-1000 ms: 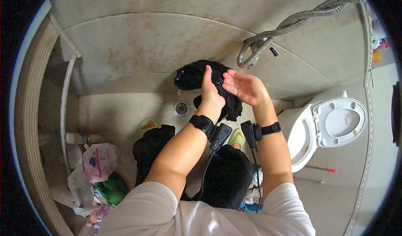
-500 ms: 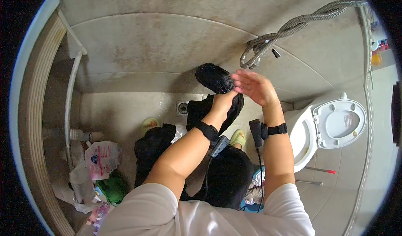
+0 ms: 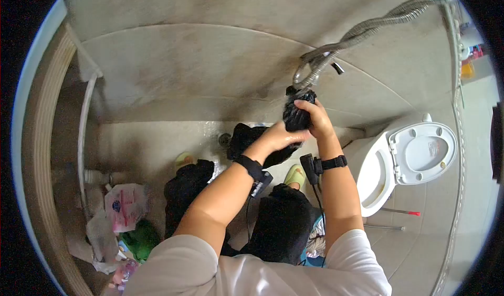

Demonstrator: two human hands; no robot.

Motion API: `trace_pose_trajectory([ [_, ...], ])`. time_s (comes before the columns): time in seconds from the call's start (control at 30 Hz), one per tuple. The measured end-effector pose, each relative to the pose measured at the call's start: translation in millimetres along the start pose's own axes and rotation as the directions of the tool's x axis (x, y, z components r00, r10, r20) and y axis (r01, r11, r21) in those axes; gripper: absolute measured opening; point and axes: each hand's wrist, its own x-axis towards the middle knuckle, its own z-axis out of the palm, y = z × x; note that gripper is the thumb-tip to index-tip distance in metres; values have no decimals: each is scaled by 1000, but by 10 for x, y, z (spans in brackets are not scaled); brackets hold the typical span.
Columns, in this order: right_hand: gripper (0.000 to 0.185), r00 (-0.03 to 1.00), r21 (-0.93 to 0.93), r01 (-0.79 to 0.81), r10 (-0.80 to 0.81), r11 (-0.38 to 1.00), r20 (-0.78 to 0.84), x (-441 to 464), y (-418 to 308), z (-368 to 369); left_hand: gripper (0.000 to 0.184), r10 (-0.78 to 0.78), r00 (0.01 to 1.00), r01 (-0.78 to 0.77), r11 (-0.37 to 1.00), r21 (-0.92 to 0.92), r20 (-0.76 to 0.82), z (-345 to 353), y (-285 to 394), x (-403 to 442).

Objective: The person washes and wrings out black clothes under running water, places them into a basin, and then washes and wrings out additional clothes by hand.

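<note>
A wet black cloth (image 3: 298, 115) is bunched up between my two hands, just below the looped metal hose on the wall. My right hand (image 3: 318, 118) is closed round its right side, thumb across the front. My left hand (image 3: 286, 137) is wrapped round the lower part, its fingers partly hidden behind the cloth. The rest of the black cloth hangs down to the left and below my left hand, over the wet floor near the drain (image 3: 224, 140). Black straps with small devices circle both wrists.
Twisted metal hoses (image 3: 362, 31) run along the wall to the upper right. A white toilet (image 3: 374, 183) with raised lid stands at the right. Plastic bags (image 3: 126, 207) and a green bundle (image 3: 142, 239) lie at lower left. A blue basin (image 3: 315, 261) holding cloths is beside my leg.
My right hand, open before, has closed on the black cloth. The upper cloth has been gathered into a bunch and moved right, under the hose. My left hand remains on it.
</note>
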Motion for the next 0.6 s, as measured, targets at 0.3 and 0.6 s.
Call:
trace_pose_trajectory([
  [0.3, 56, 996, 380, 87, -71, 921, -56, -65, 2, 107, 74, 79, 960, -135, 972, -195, -268, -112, -22, 164],
  [0.6, 49, 801, -476, 331, -509, 814, -314, 104, 90, 648, 77, -190, 891, 7, 914, -406, -413, -17, -222, 375],
])
